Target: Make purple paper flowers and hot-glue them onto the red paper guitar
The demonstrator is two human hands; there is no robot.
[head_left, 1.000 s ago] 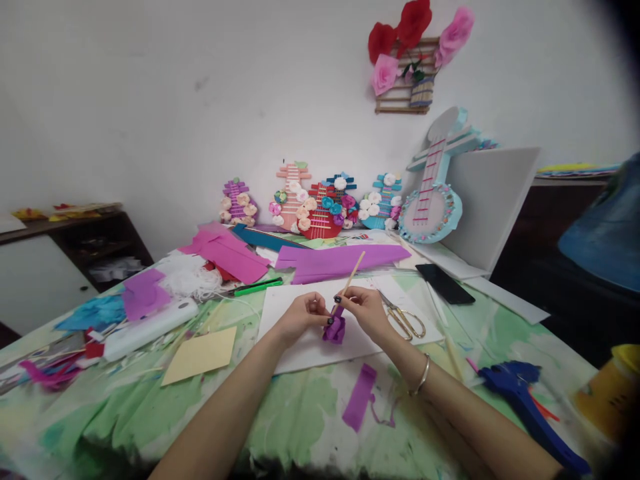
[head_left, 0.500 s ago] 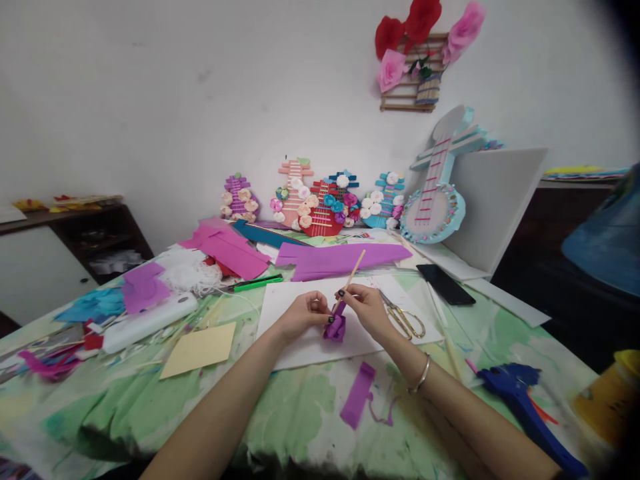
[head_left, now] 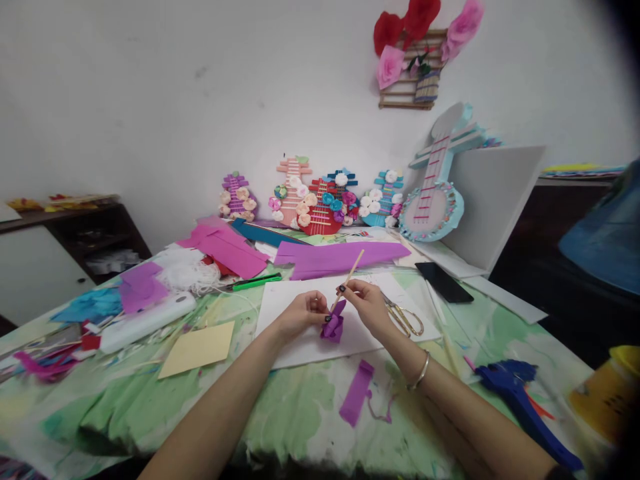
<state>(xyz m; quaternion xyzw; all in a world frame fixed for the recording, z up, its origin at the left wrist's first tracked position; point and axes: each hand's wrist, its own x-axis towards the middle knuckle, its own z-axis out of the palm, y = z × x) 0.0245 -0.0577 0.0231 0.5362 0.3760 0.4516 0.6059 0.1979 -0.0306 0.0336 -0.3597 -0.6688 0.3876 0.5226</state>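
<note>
Stick (head_left: 355,267) left of scissors (head_left: 401,314); phone (head_left: 444,282) right (behind)

The left hand (head_left: 300,317) and right hand (head_left: 370,308) have dark-painted thumbnails (head_left: 342,289). A slim, silver-coloured bangle (head_left: 424,372) circles the right wrist (head_left: 406,359). Both forearms (head_left: 220,393) are bare; a dark edge (head_left: 561,473), too small to identify, shows beyond the right one.

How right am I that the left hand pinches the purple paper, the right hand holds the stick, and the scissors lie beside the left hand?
Not quite: the head view shows the scissors beside the right hand. The left hand pinches the purple paper and the right holds the stick.
</note>
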